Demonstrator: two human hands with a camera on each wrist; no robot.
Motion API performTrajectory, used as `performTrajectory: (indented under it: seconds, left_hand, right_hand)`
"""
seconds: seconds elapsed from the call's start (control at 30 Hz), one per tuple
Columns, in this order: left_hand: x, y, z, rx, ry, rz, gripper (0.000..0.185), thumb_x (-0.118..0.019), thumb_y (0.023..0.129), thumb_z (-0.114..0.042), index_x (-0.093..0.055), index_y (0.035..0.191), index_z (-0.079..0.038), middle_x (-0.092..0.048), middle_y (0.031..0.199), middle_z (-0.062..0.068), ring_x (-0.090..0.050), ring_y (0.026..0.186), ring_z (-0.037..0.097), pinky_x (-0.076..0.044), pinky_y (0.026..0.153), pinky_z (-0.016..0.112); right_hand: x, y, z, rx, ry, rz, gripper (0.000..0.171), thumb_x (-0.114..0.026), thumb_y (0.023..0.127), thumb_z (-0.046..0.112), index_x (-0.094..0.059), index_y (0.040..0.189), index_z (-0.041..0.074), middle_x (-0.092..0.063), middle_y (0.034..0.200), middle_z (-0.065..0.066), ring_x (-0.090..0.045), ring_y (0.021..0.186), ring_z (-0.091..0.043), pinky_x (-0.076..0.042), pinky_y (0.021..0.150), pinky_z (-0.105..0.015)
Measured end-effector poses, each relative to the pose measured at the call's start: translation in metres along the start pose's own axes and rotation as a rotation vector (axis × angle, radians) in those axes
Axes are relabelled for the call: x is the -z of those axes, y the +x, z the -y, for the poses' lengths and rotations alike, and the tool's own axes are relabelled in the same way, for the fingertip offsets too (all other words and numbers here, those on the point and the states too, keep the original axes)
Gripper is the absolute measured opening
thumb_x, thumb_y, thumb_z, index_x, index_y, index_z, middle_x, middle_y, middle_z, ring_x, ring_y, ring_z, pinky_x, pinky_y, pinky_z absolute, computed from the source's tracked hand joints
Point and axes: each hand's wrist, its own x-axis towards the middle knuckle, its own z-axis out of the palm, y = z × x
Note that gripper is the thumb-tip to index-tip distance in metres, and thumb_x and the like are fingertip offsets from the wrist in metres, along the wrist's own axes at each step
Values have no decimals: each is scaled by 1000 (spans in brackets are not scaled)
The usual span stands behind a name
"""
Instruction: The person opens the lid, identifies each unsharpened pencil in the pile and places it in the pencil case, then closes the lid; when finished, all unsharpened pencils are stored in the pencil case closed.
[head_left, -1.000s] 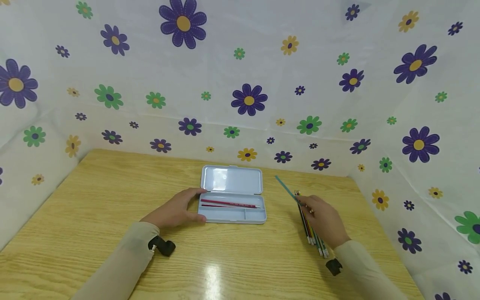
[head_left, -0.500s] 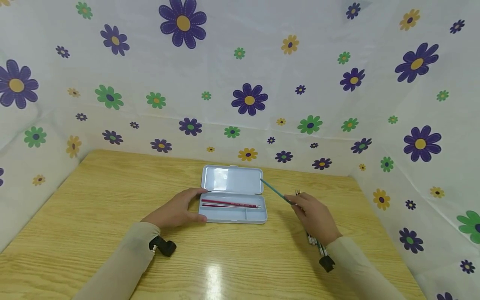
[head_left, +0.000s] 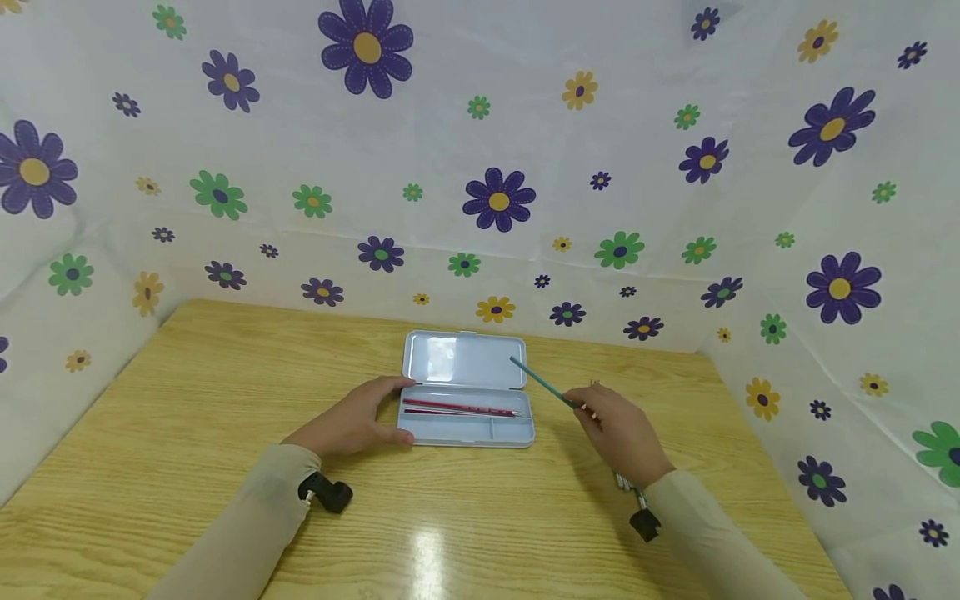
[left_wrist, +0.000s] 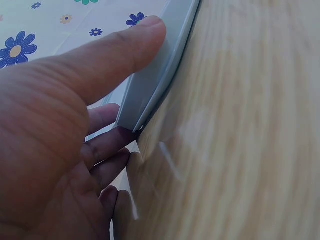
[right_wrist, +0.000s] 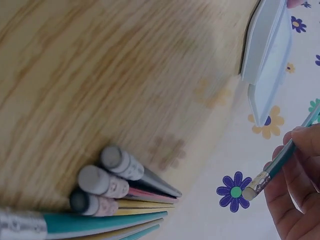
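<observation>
A light blue pencil case lies with its lid raised back. Red pencils rest in its long rear compartment. My left hand grips the left end of the case, thumb along the front wall and fingers curled at the end. Right of the case, my right hand pinches a teal pencil, whose far end slants up-left and overlaps the lid in the head view. The right wrist view shows its eraser end sticking out behind the thumb and fingers.
Several eraser-tipped pencils lie on the wooden table, mostly hidden under my right hand in the head view. Flower-patterned cloth surrounds the table at the back and sides. Black wrist cameras sit on both sleeves.
My right hand has lifted the teal pencil away from the bundle and carried it left towards the case, turning it flatter. My left hand stays at the case's left end.
</observation>
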Motion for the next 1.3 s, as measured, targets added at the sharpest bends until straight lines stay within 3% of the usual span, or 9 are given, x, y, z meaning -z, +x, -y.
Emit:
performTrajectory:
  seconds: [0.5, 0.9, 1.13, 1.3]
  left_hand:
    - [-1, 0, 2, 2, 3, 4, 95, -85, 81, -53, -41, 157, -17, -37, 164, 12, -30, 153, 38, -25, 124, 58]
    - [-2, 1, 5, 11, 11, -5, 94, -85, 81, -53, -42, 157, -18, -38, 163, 11, -30, 152, 38, -25, 124, 60]
    - [-2, 1, 6, 17, -1, -2, 94, -85, 80, -53, -42, 157, -20, -37, 164, 10, -29, 153, 38, -25, 124, 60]
    - [-1, 1, 5, 10, 0, -5, 95, -85, 80, -53, -42, 157, -19, -38, 163, 11, -30, 152, 39, -25, 123, 60]
  right_hand:
    - [-7, 8, 12, -3, -1, 35, 20, -72, 97, 5, -74, 115, 10, -72, 101, 1, -65, 84, -11, -59, 70, -31]
    - [-16, 19, 21, 72, 0, 1, 20, -75, 95, 6, -76, 113, 14, -73, 103, 3, -66, 85, -10, -58, 69, -29]
    - [-25, 33, 31, 138, 31, 7, 20, -74, 95, 4, -77, 112, 14, -73, 105, 4, -68, 96, -13, -59, 77, -31]
    - [-33, 45, 41, 143, 25, 41, 20, -74, 95, 4, -77, 111, 15, -73, 103, 4, -66, 94, -12, -60, 80, -31]
